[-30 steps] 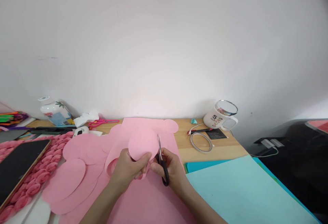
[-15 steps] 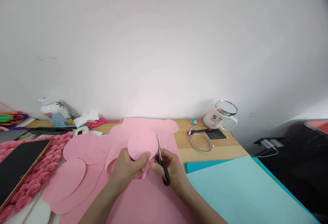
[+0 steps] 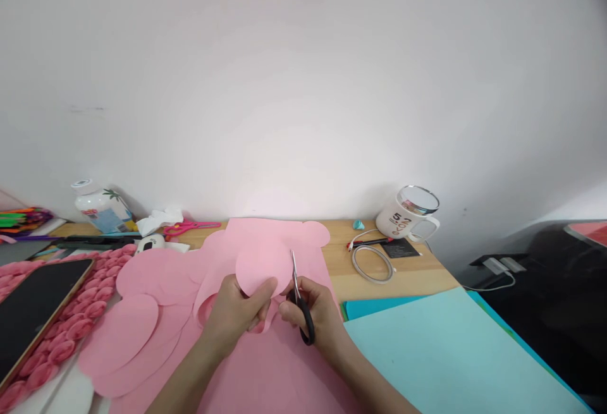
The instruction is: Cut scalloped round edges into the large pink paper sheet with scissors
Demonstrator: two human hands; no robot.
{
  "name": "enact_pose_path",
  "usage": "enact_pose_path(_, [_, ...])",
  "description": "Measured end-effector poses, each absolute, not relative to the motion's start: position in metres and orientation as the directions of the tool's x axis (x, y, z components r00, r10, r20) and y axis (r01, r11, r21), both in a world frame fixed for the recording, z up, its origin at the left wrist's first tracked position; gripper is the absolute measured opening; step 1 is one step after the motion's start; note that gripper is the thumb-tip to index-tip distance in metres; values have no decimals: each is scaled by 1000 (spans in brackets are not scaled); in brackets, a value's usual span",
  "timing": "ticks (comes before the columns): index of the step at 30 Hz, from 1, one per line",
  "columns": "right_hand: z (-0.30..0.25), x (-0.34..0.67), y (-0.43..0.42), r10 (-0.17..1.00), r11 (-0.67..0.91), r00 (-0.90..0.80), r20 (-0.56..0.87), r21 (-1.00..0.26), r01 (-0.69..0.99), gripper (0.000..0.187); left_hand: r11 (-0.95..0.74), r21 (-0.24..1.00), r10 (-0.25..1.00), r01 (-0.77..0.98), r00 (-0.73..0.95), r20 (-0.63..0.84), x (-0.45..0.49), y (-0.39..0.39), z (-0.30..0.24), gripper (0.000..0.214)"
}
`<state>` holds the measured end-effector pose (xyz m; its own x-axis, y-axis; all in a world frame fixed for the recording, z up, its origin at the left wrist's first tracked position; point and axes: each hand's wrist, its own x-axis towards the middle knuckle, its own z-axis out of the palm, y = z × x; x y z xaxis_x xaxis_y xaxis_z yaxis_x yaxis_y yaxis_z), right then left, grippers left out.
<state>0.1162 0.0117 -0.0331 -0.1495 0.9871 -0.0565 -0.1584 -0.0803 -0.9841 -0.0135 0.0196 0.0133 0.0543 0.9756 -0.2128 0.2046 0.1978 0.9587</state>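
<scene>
My left hand [image 3: 239,310] pinches the lower edge of a round pink paper piece [image 3: 263,265], thumb on top. In my right hand [image 3: 315,313] is a pair of black-handled scissors [image 3: 307,325], fingers wrapped through the loops and blades pointing up. The blades stand close along the right edge of the paper circle and look nearly together; whether they touch the paper I cannot tell. Under both hands lies a large pink sheet [image 3: 284,370]. Several cut pink circles [image 3: 121,335] overlap to the left of my left hand.
On the left are a phone [image 3: 42,306] on a pink fluffy mat [image 3: 61,347], pink scissors [image 3: 192,227] and a white bottle [image 3: 102,205]. Light blue paper [image 3: 450,351] covers the right front. Behind it sit a coiled cable [image 3: 372,278] and a white mug [image 3: 408,212] near the wall.
Almost nothing differs. The paper circle and my left thumb have shifted very slightly; the scissors stay by the circle's right edge.
</scene>
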Motion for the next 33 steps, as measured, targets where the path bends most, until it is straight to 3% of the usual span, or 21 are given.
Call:
enact_pose_path(6, [-34,116,11,986,-88,-155,-62,-982,-169,28,225,962,954,154,168,-250,-17,23,6,41])
enact_pose_path(15, [-38,115,12,986,-57,-164,-25,-980,-193,30,192,965,980,178,23,-200,-13,20,12,46])
enact_pose_path(33, [-38,117,12,981,-11,-190,25,-983,-184,32,165,963,984,213,38,-177,-12,17,14,46])
